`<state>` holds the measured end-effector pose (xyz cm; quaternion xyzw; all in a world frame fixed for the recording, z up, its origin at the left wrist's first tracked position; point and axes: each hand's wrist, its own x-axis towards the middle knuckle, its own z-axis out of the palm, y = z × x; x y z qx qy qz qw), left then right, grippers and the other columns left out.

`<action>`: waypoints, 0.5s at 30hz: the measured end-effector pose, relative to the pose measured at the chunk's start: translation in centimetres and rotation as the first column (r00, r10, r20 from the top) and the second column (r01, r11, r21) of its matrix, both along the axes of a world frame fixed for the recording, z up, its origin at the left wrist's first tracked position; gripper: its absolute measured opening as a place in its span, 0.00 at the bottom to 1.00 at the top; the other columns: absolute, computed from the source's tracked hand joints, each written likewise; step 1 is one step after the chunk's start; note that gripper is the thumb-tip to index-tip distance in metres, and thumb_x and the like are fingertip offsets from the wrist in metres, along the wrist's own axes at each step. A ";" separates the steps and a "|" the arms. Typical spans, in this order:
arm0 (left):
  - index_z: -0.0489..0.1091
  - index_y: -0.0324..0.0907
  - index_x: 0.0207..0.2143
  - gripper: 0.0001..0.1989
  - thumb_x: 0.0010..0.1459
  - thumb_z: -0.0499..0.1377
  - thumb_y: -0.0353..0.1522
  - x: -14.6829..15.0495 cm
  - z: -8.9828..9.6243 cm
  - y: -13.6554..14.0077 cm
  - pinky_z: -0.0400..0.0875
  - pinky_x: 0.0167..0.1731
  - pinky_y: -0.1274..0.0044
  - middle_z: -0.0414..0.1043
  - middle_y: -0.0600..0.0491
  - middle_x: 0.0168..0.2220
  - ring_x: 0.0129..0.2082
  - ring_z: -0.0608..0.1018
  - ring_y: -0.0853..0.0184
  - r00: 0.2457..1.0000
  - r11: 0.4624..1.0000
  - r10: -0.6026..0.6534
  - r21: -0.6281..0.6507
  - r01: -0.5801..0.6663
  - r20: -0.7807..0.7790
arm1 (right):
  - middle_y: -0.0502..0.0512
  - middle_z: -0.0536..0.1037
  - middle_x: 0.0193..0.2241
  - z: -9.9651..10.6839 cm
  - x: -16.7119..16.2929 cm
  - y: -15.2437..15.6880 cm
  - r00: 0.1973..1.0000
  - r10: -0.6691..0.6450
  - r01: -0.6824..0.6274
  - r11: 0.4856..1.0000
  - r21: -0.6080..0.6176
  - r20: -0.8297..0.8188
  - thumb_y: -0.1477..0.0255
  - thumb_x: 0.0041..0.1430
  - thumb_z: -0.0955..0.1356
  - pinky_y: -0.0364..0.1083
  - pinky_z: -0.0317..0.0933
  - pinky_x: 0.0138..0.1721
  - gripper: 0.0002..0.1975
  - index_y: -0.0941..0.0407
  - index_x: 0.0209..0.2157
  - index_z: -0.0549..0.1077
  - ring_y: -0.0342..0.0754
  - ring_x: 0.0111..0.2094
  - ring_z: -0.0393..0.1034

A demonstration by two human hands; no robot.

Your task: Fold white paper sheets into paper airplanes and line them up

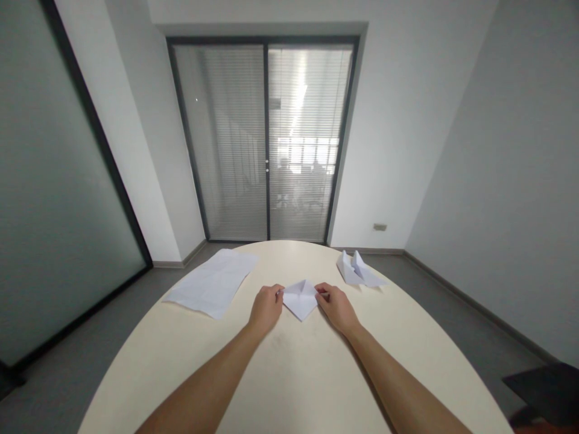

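Note:
Between my two hands is a small piece of folded white paper (300, 300), with a point toward me and a raised crease along its far half. My left hand (266, 307) pinches its left corner between thumb and fingers. At the opposite corner, my right hand (335, 306) grips the paper the same way. Both hands rest low over the table, and the fingertips partly hide the corners they hold.
The round cream table (289, 374) spreads beneath my arms. White paper sheets (217, 280) lie at its left. Folded paper shapes (357, 269) stand near the far right edge. A dark object (549, 389), perhaps a chair, is at lower right. Glass doors (266, 144) stand beyond.

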<state>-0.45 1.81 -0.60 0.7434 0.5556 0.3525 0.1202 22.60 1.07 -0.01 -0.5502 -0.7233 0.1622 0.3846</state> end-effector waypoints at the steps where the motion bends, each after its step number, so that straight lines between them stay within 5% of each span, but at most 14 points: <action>1: 0.76 0.42 0.40 0.11 0.64 0.54 0.27 0.0 -0.1 0.0 0.66 0.41 0.75 0.78 0.50 0.35 0.38 0.76 0.64 1.000 1.000 -0.007 0.015 0.007 0.001 | 0.56 0.81 0.38 0.0 0.0 0.0 1.000 0.001 -0.001 1.000 0.011 0.015 0.70 0.57 0.63 0.48 0.65 0.44 0.13 0.55 0.40 0.77 0.52 0.40 0.74; 7: 0.78 0.42 0.37 0.14 0.56 0.55 0.20 -0.2 -0.3 0.1 0.68 0.47 0.72 0.79 0.52 0.39 0.42 0.75 0.63 0.996 0.995 -0.066 0.073 0.062 0.051 | 0.56 0.81 0.39 -0.1 0.2 0.1 0.997 0.029 -0.032 0.999 0.031 0.077 0.74 0.57 0.62 0.49 0.65 0.46 0.16 0.54 0.41 0.80 0.52 0.42 0.74; 15: 0.77 0.44 0.45 0.21 0.56 0.53 0.18 0.9 0.4 -1.2 0.69 0.54 0.70 0.78 0.52 0.46 0.48 0.75 0.65 0.922 0.913 -0.384 0.175 0.369 0.055 | 0.56 0.81 0.43 0.1 0.2 0.0 0.985 0.073 -0.082 0.995 0.051 0.159 0.77 0.57 0.62 0.49 0.63 0.50 0.19 0.53 0.44 0.81 0.52 0.45 0.73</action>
